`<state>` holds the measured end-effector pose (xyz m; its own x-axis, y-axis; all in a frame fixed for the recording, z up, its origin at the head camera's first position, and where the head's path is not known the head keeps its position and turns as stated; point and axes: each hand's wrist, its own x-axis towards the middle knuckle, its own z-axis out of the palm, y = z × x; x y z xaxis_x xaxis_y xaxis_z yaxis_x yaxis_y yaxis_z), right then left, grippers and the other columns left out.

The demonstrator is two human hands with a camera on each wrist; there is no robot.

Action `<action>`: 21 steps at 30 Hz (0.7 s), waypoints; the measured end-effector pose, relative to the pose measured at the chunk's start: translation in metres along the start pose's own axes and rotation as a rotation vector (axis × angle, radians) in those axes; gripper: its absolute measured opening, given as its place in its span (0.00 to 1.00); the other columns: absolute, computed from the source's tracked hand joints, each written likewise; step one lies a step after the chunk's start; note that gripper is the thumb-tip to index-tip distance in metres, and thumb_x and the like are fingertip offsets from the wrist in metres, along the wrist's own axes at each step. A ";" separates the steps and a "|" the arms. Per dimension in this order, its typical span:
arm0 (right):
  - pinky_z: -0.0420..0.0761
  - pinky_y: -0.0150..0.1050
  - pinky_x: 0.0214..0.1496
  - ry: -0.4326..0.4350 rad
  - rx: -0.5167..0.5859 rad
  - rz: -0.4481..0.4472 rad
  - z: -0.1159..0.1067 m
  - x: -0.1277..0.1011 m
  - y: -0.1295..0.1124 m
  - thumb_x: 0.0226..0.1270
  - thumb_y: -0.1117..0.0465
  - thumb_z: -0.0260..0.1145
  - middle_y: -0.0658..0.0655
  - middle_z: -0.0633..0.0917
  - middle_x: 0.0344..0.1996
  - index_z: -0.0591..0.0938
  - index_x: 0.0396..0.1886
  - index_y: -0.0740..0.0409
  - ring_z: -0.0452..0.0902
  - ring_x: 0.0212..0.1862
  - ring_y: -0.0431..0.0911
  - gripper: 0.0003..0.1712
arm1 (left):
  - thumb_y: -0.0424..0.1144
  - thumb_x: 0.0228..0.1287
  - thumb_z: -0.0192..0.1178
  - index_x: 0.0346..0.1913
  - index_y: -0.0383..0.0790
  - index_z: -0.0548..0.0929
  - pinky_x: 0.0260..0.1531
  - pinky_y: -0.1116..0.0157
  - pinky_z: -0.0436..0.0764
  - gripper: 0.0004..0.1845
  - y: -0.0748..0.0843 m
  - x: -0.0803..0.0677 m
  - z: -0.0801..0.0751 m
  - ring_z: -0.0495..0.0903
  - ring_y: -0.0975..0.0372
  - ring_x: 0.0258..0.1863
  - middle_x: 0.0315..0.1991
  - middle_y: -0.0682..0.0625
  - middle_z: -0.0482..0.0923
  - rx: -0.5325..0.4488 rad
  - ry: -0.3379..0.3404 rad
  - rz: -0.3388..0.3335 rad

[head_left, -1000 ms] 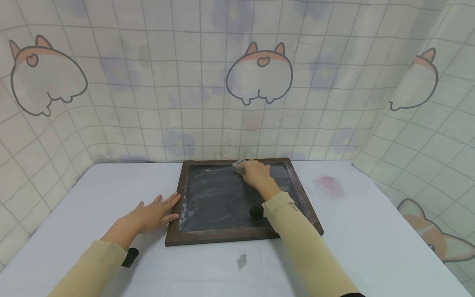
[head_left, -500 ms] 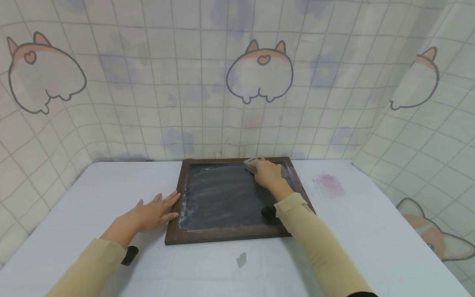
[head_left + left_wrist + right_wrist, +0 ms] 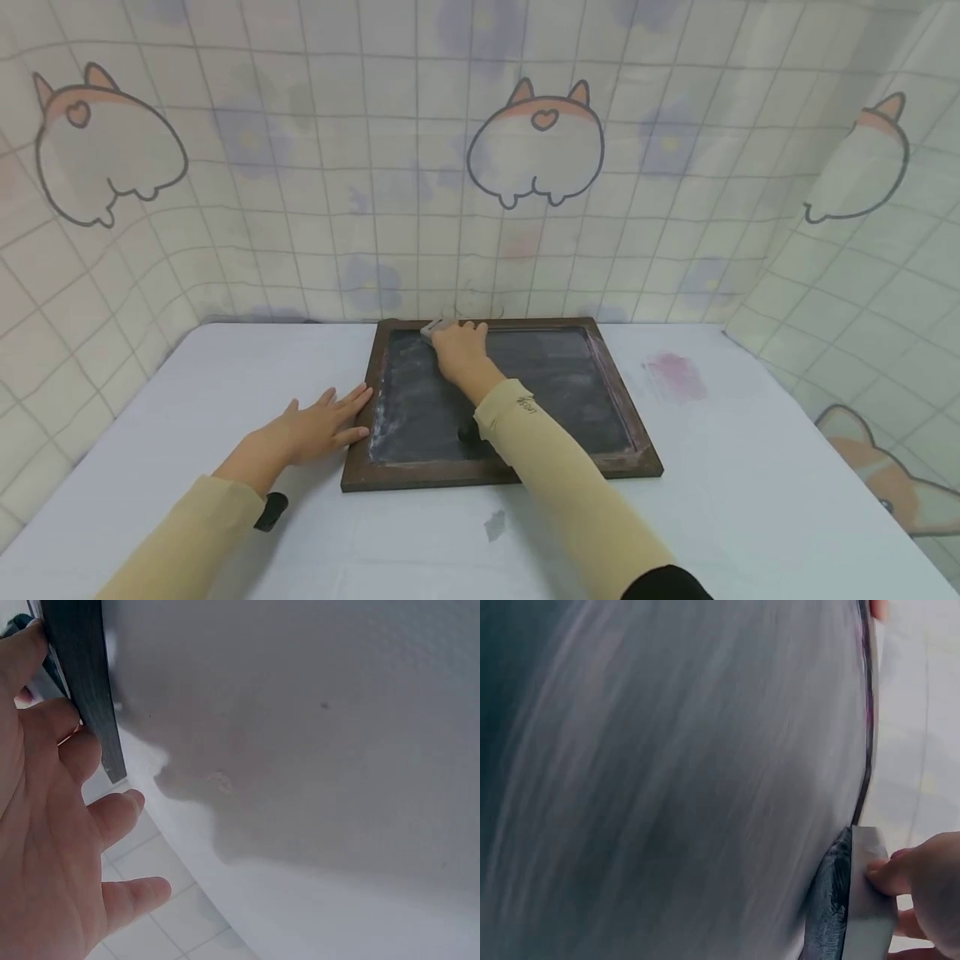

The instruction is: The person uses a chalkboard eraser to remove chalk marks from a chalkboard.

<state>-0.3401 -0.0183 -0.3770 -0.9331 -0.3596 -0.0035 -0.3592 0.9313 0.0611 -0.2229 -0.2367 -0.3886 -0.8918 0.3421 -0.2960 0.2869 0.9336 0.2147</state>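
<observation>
A small chalkboard [image 3: 555, 383] in a dark wooden frame lies flat on the white table [image 3: 750, 467], smeared with chalk dust. My right hand [image 3: 460, 351] grips a grey eraser block [image 3: 435, 328] against the board's far left corner; in the right wrist view the eraser [image 3: 862, 900] is pinched by my fingertips [image 3: 889, 871] on the smeared board [image 3: 667, 780]. My left hand [image 3: 324, 423] lies flat with fingers spread, touching the frame's left edge. In the left wrist view the left hand [image 3: 52, 847] rests by the dark frame [image 3: 82, 682].
Checked cloth with cartoon corgi prints [image 3: 536, 142] walls the table at back and both sides. A pink smudge [image 3: 677, 372] marks the table right of the board. A small grey mark [image 3: 493, 525] sits near the front edge.
My right hand slid the eraser first right along the board's top edge, then far left to the top left corner. The left hand stayed in place against the frame.
</observation>
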 end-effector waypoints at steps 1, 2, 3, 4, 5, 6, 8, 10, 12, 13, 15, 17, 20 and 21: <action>0.68 0.60 0.66 -0.001 -0.020 -0.016 0.000 0.000 -0.008 0.81 0.60 0.58 0.60 0.74 0.71 0.76 0.73 0.45 0.74 0.65 0.61 0.24 | 0.62 0.79 0.47 0.83 0.42 0.50 0.64 0.23 0.46 0.42 0.000 0.000 0.000 0.50 0.34 0.77 0.82 0.41 0.47 0.001 0.005 0.001; 0.69 0.60 0.67 -0.003 -0.035 -0.035 -0.001 0.000 -0.015 0.81 0.59 0.59 0.60 0.74 0.71 0.76 0.73 0.44 0.73 0.65 0.61 0.24 | 0.61 0.79 0.47 0.83 0.41 0.52 0.63 0.22 0.47 0.41 0.001 -0.001 0.000 0.51 0.33 0.76 0.82 0.40 0.49 0.003 0.010 0.004; 0.69 0.60 0.67 -0.001 -0.045 -0.056 -0.001 0.000 -0.022 0.81 0.59 0.59 0.60 0.74 0.71 0.76 0.73 0.44 0.73 0.66 0.61 0.24 | 0.61 0.79 0.47 0.83 0.42 0.52 0.63 0.22 0.47 0.41 0.001 -0.001 0.000 0.51 0.34 0.76 0.81 0.40 0.50 0.011 0.011 0.000; 0.69 0.60 0.68 0.003 -0.055 -0.074 -0.002 0.000 -0.027 0.81 0.58 0.59 0.60 0.73 0.72 0.75 0.74 0.43 0.72 0.67 0.61 0.25 | 0.61 0.79 0.47 0.83 0.42 0.52 0.63 0.22 0.48 0.41 0.002 -0.001 -0.001 0.52 0.34 0.76 0.81 0.40 0.51 0.015 0.012 -0.003; 0.69 0.60 0.68 0.007 -0.061 -0.087 -0.002 0.000 -0.030 0.81 0.58 0.59 0.60 0.72 0.73 0.74 0.75 0.42 0.72 0.68 0.61 0.26 | 0.61 0.79 0.47 0.83 0.42 0.52 0.63 0.23 0.48 0.41 0.003 -0.001 -0.001 0.52 0.34 0.76 0.81 0.40 0.51 0.018 0.012 -0.004; 0.69 0.60 0.68 0.012 -0.069 -0.095 -0.003 0.000 -0.032 0.81 0.58 0.59 0.60 0.72 0.73 0.74 0.75 0.41 0.72 0.68 0.61 0.26 | 0.61 0.80 0.47 0.83 0.42 0.52 0.63 0.23 0.49 0.40 0.003 -0.001 -0.001 0.52 0.34 0.76 0.81 0.40 0.51 0.026 0.012 -0.005; 0.70 0.61 0.67 0.019 -0.068 -0.089 -0.003 0.001 -0.028 0.81 0.58 0.59 0.60 0.73 0.71 0.76 0.74 0.42 0.73 0.67 0.62 0.25 | 0.61 0.80 0.47 0.83 0.42 0.52 0.63 0.23 0.49 0.40 0.004 0.000 -0.001 0.52 0.34 0.76 0.81 0.40 0.51 0.030 0.013 -0.004; 0.69 0.61 0.66 0.025 -0.047 -0.048 -0.002 0.002 -0.017 0.81 0.60 0.59 0.60 0.77 0.68 0.77 0.72 0.44 0.74 0.65 0.62 0.23 | 0.60 0.80 0.47 0.83 0.41 0.52 0.63 0.23 0.49 0.40 0.006 0.000 -0.002 0.52 0.34 0.76 0.81 0.40 0.51 0.024 0.013 -0.002; 0.67 0.63 0.67 0.026 -0.006 -0.002 -0.002 0.003 -0.002 0.81 0.62 0.58 0.60 0.78 0.67 0.78 0.71 0.44 0.74 0.65 0.62 0.23 | 0.59 0.80 0.48 0.83 0.41 0.52 0.63 0.23 0.48 0.40 0.007 -0.001 -0.003 0.52 0.34 0.76 0.81 0.40 0.50 0.023 0.010 -0.002; 0.66 0.64 0.68 0.025 0.015 0.013 -0.002 0.003 0.006 0.81 0.62 0.58 0.60 0.77 0.68 0.78 0.71 0.44 0.73 0.65 0.63 0.23 | 0.59 0.80 0.48 0.83 0.40 0.52 0.63 0.23 0.48 0.40 0.007 -0.001 -0.004 0.51 0.34 0.76 0.81 0.39 0.50 0.017 0.009 -0.001; 0.64 0.66 0.70 0.017 0.045 0.036 -0.002 0.002 0.021 0.81 0.63 0.58 0.60 0.78 0.67 0.78 0.72 0.43 0.74 0.66 0.63 0.24 | 0.59 0.80 0.48 0.83 0.40 0.52 0.63 0.23 0.47 0.40 0.006 -0.003 -0.003 0.51 0.34 0.76 0.81 0.39 0.50 0.013 0.005 -0.002; 0.62 0.68 0.71 0.013 0.067 0.040 -0.002 0.000 0.033 0.80 0.62 0.60 0.60 0.77 0.69 0.77 0.73 0.42 0.74 0.66 0.63 0.25 | 0.59 0.80 0.47 0.83 0.40 0.52 0.63 0.23 0.47 0.40 0.005 -0.003 -0.003 0.51 0.34 0.77 0.81 0.39 0.50 0.015 0.006 -0.001; 0.62 0.68 0.71 0.012 0.078 0.033 -0.001 -0.001 0.039 0.80 0.63 0.60 0.61 0.76 0.69 0.76 0.73 0.43 0.74 0.66 0.63 0.25 | 0.60 0.80 0.47 0.83 0.41 0.52 0.63 0.23 0.47 0.40 0.004 -0.002 -0.001 0.51 0.34 0.77 0.81 0.39 0.50 0.018 0.010 -0.003; 0.63 0.68 0.71 0.015 0.071 0.036 0.000 0.000 0.037 0.80 0.63 0.60 0.61 0.76 0.69 0.76 0.74 0.42 0.74 0.65 0.63 0.26 | 0.60 0.80 0.47 0.83 0.41 0.52 0.64 0.23 0.47 0.40 0.004 -0.001 -0.001 0.51 0.34 0.77 0.81 0.39 0.50 0.019 0.009 -0.004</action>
<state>-0.3534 0.0161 -0.3746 -0.9453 -0.3260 0.0124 -0.3262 0.9453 -0.0099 -0.2210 -0.2333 -0.3867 -0.8961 0.3374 -0.2885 0.2897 0.9369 0.1959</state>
